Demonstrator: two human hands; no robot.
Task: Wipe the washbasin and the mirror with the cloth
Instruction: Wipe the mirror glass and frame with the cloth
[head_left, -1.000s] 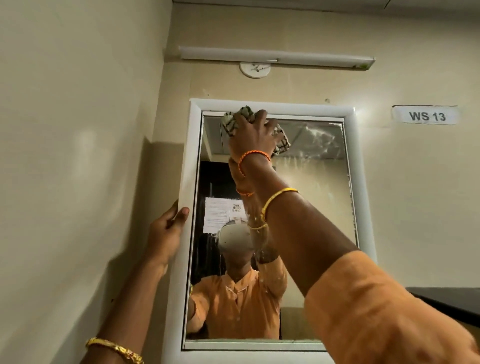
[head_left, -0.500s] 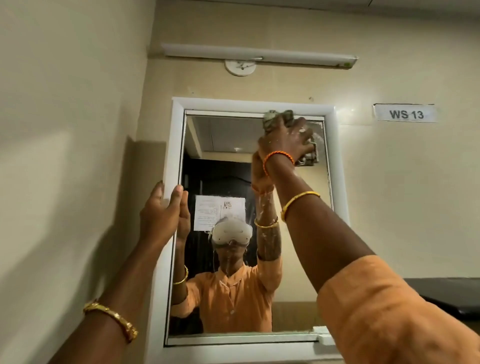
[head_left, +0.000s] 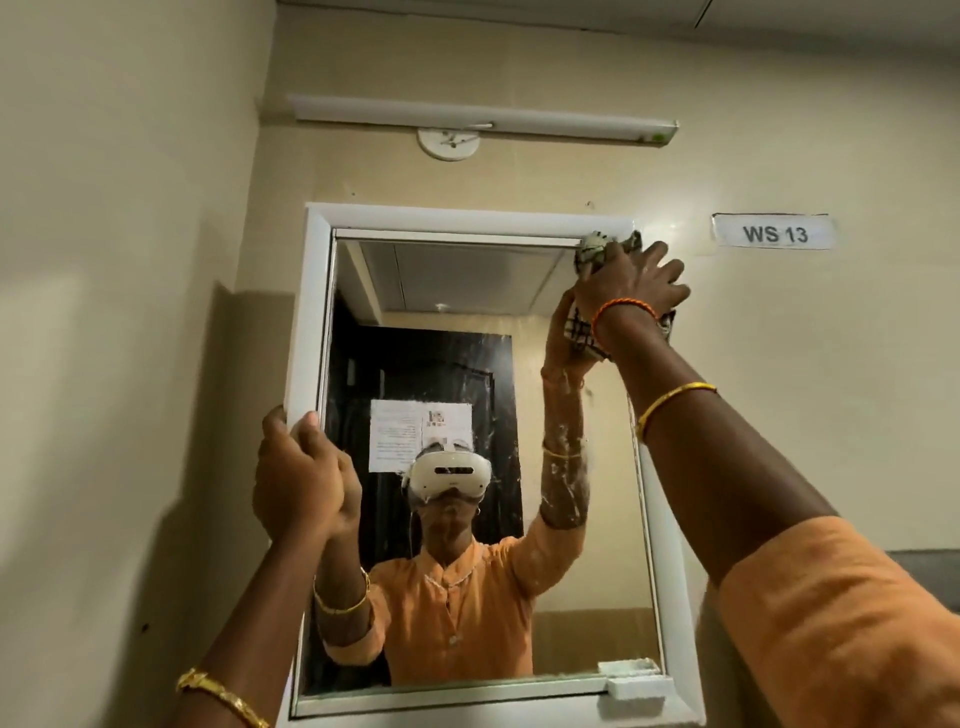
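My right hand (head_left: 631, 291) is up at the top right corner of the white-framed rectangular wall mirror (head_left: 467, 415), fingers spread and clamped on the crumpled white cloth with dark checks (head_left: 592, 252), pressing it against the corner where the glass meets the frame. Part of the cloth sticks out above my knuckles and part hangs below my wrist, beside the thin orange thread band (head_left: 621, 306). My left hand (head_left: 298, 478) grips the mirror's left frame edge about halfway up, fingers curled around the frame. A gold bangle (head_left: 221, 693) sits on my left forearm and another on the right. On the beige wall, a white tube light (head_left: 483, 117) runs above the mirror, and a label reading "WS 13" (head_left: 774, 233) sits to the right of the top corner. The washbasin is out of view.
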